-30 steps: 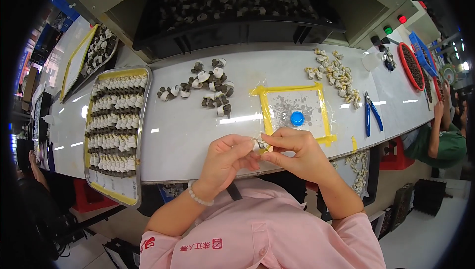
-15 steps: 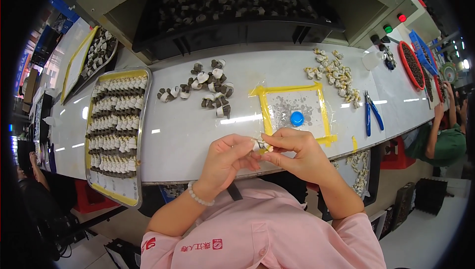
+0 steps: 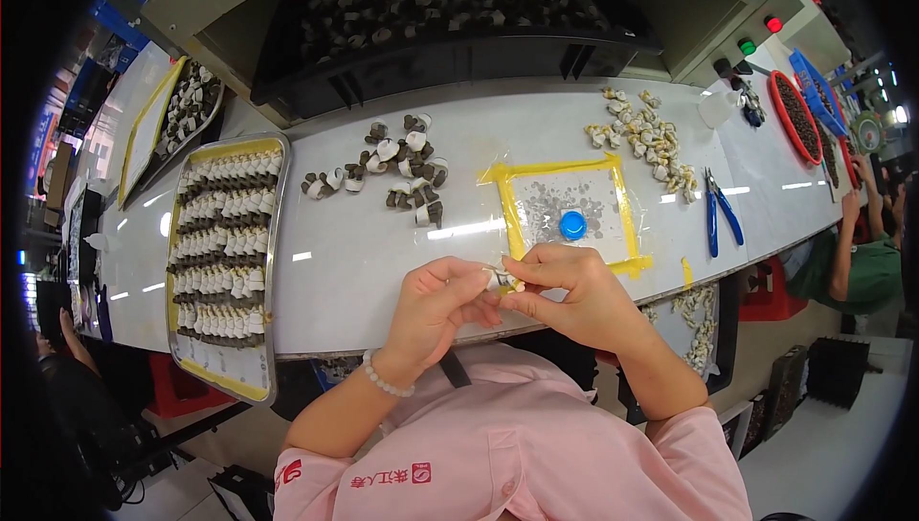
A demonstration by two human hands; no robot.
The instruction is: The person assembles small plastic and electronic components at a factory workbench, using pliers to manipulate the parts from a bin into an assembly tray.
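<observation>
Position of the left hand (image 3: 433,305) and right hand (image 3: 579,293) relative to each other is practically unchanged from a half second ago; only the camera view has shifted slightly. Each grip is a narrow fingertip pinch on a small white-and-yellow part (image 3: 497,280), held over the near edge of the worktop (image 3: 335,301), nearer the body than the blue cap (image 3: 572,225). Handling of this part therefore appears unfinished.
</observation>
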